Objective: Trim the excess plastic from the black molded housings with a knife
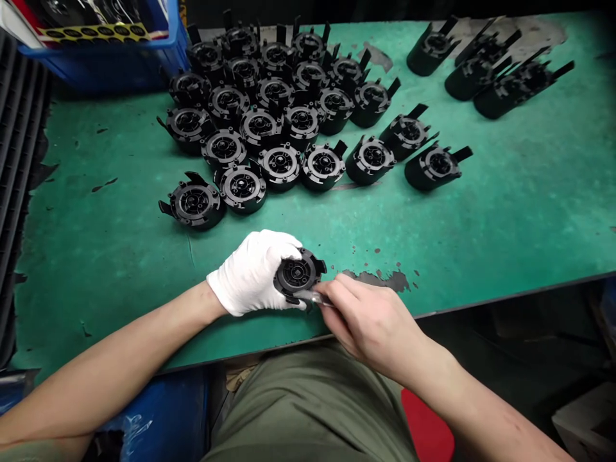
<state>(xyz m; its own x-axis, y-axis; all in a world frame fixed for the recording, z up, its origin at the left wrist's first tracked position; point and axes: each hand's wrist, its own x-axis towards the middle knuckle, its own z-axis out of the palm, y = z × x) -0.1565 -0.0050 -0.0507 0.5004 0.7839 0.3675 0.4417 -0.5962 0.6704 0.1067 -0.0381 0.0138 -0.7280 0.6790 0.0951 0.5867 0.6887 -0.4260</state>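
Note:
My left hand (257, 273), in a white glove, is wrapped round a round black plastic housing (298, 274), its ribbed face turned up toward me. Bare and ungloved, my right hand (366, 311) pinches a small knife (321, 298) with a pale metal blade. The blade meets the lower right rim of the housing, close to the gloved fingertips. Most of the knife's handle is hidden inside my right fist. Both hands are just above the near edge of the green table.
Many similar black housings (279, 163) stand in a cluster on the green table (106, 256), with several more (498, 96) at the far right. A blue bin (110, 70) sits at the back left, beside dark ribbed trays (19, 160). Something red (426, 427) shows below the table edge.

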